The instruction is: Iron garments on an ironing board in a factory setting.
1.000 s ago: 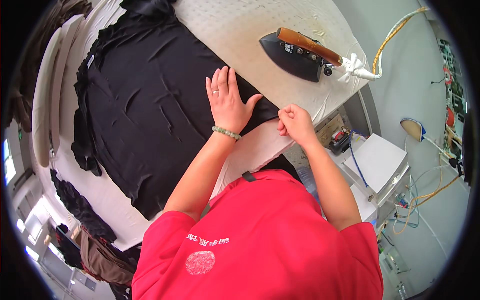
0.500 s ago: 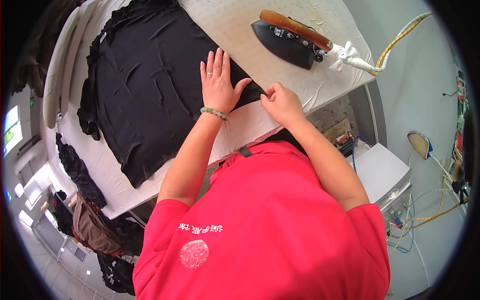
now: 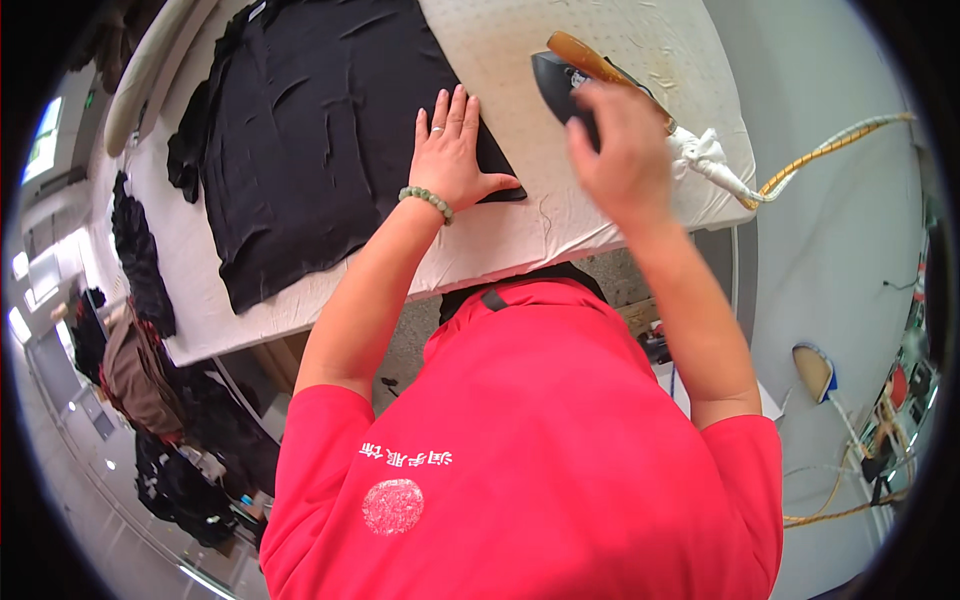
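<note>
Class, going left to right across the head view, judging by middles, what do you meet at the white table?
Crumpled black cloth, flat-laid black garment, left hand, right hand, knotted white wrap, cords.

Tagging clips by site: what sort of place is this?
Probably a garment workshop's pressing station: a black garment lies spread on a pale cloth-covered table, a wooden-handled iron with a cord rests beside it, and more dark fabric shows at the left.
</note>
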{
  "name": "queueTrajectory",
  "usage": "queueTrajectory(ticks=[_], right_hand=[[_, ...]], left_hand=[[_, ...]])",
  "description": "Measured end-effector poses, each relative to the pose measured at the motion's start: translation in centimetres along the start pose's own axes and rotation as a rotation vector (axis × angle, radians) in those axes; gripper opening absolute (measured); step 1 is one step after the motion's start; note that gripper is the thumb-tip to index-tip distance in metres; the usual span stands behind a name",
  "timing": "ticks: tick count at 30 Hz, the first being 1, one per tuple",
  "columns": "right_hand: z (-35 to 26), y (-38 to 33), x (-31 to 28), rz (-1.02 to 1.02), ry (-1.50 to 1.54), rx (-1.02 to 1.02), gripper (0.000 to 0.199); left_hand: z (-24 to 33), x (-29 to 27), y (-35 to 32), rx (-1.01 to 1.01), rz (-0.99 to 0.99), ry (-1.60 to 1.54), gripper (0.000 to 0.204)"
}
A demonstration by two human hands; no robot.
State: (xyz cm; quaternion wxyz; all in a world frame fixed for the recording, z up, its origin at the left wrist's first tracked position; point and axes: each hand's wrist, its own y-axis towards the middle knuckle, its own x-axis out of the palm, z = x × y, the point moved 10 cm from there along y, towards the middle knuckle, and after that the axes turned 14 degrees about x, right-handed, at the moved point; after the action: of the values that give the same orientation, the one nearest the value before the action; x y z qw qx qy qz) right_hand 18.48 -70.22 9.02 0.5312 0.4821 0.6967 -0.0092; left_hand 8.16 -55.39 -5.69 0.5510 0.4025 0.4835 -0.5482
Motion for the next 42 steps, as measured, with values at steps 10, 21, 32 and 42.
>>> queueTrajectory(ticks=[10,21,32,42], right_hand=[[3.4,-0.5,7.5,-0.644,-0.242,0.295,0.05],[-0.3,-0.2,12.7,-0.982,-0.346,0.293,0.049],[-0.8,0.1,13.5,-0.973,-0.338,0.769,0.079],[-0.9,0.5,13.2,-0.955,-0.248,0.874,0.085]], left_hand=[[0.0,-0.6,-0.6,-0.055,0.045,-0.113,0.135],[-1.2,-1.7,-0.9,0.011,0.166,-0.204,0.125],[-18.1,-11.6,15.4,0.581,0.328,-0.39,0.023],[-22.7,-5.8,25.7,0.716,-0.275,-0.168,0.019]])
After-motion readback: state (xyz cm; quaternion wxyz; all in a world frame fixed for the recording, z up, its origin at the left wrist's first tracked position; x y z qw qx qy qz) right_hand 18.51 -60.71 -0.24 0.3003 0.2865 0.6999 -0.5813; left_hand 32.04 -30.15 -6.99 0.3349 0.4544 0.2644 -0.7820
